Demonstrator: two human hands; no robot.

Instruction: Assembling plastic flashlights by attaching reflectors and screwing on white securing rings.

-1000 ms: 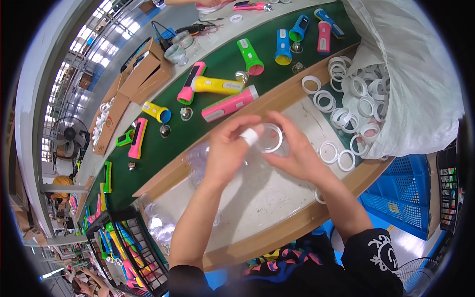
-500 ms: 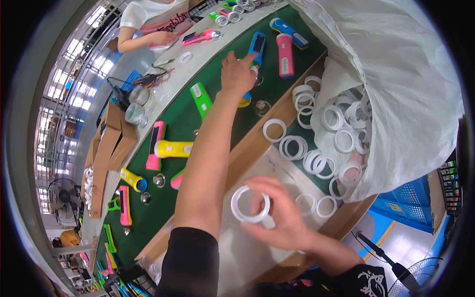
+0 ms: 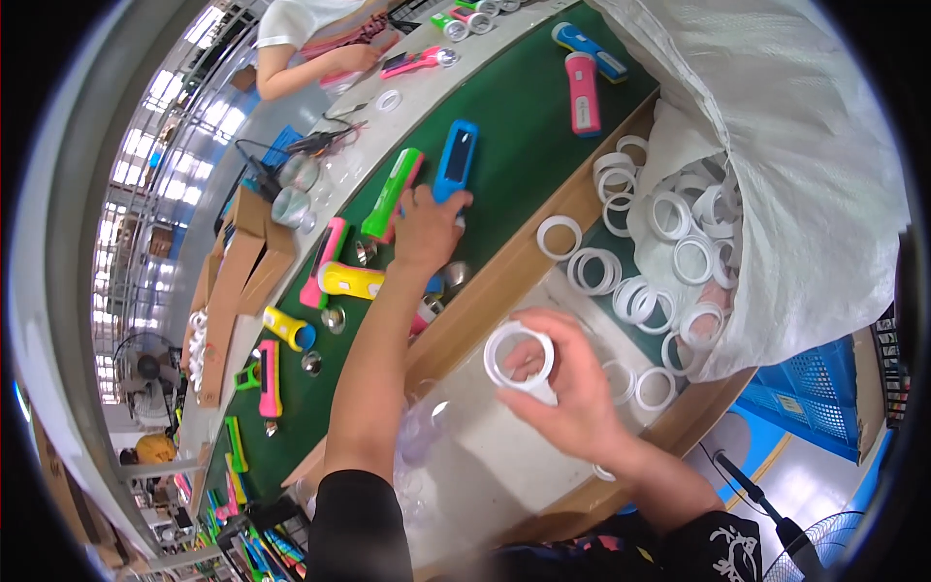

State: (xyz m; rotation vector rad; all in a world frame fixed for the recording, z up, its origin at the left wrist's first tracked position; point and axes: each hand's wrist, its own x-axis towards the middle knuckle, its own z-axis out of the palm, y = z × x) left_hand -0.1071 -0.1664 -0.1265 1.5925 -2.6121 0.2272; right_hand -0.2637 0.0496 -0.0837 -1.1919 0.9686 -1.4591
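My left hand (image 3: 425, 231) reaches across the green belt, its fingers closed round the lower end of a blue flashlight (image 3: 457, 155). Right beside that hand lies a green flashlight (image 3: 394, 192). A shiny reflector (image 3: 365, 252) sits below the green one, and a yellow flashlight body (image 3: 351, 280) lies by my left wrist. Over the pale tray, my right hand (image 3: 574, 393) grips a white plastic ring (image 3: 495, 361) by its edge. The ring's opening is turned up toward me. Part of the blue flashlight's lower end is hidden by my left fingers.
Several loose white rings (image 3: 559, 238) lie along the wooden ledge and spill from a large white sack (image 3: 805, 194) at right. Pink (image 3: 583, 94) and blue flashlights (image 3: 590, 50) lie farther up the belt. Across the bench a person (image 3: 320, 58) works; a cardboard box (image 3: 264, 242) stands at left.
My left hand has drawn the blue flashlight nearer and to the left along the belt. My right hand, holding the ring, has shifted slightly up and right. The green flashlight's position looks different.
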